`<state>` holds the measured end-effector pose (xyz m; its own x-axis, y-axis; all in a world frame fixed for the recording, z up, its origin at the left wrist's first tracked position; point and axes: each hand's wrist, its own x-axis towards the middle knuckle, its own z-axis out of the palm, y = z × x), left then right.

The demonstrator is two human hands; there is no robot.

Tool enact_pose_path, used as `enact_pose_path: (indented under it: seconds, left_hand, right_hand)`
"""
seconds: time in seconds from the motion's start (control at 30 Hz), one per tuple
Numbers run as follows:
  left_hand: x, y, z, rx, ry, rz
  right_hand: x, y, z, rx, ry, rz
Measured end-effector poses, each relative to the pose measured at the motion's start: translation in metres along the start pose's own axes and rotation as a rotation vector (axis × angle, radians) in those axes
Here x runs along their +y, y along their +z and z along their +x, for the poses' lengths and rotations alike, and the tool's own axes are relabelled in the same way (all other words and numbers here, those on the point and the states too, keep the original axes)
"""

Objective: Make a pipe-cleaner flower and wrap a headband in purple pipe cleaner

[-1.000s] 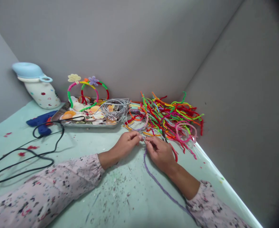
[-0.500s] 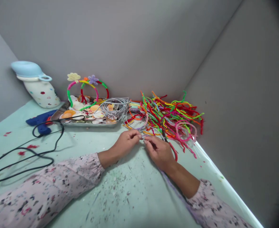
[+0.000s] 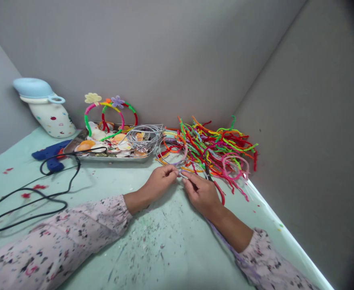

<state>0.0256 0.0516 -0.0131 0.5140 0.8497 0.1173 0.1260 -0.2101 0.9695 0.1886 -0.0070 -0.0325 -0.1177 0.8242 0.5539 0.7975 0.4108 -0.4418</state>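
My left hand (image 3: pixel 162 181) is closed in a pinch at the middle of the table, on the near end of a thin grey wire loop (image 3: pixel 201 164). Close to its right, my right hand (image 3: pixel 201 192) pinches at the same spot, fingertips nearly touching those of the left. A lilac fuzzy stem (image 3: pixel 225 241) runs from beneath my right hand along the forearm toward the near edge. Where the stem meets the wire is mostly hidden by the fingers.
A metal tray (image 3: pixel 116 159) holds shells and a grey wire coil (image 3: pixel 145 135); two colourful rings with flowers stand there. Colourful fuzzy stems (image 3: pixel 216 145) are heaped behind my hands. Left are a blue glue gun (image 3: pixel 52 155), its black cord and a white bottle (image 3: pixel 52 117).
The fingers of my right hand have shifted slightly at the pinch. The lilac stem has swung a little to the right, closer against my right forearm.
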Motion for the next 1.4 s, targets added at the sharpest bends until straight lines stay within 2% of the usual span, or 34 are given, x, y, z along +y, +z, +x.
enact_pose_path:
  seconds: [0.2, 0.6, 0.97, 1.4]
  left_hand:
    - [-0.003, 0.001, 0.001, 0.037, 0.0, 0.007]
    - [-0.005, 0.001, 0.001, -0.005, -0.001, -0.027]
    - [-0.003, 0.001, 0.0, -0.016, -0.02, 0.022]
    - [-0.006, 0.0, 0.002, -0.014, 0.048, 0.09]
  right_hand:
    - [0.0, 0.001, 0.0, -0.006, -0.017, -0.023]
    - [0.0, -0.001, 0.004, 0.045, -0.054, -0.14]
    - [-0.008, -0.007, 0.006, 0.177, -0.098, -0.25]
    - [-0.012, -0.012, 0.006, 0.16, -0.09, -0.39]
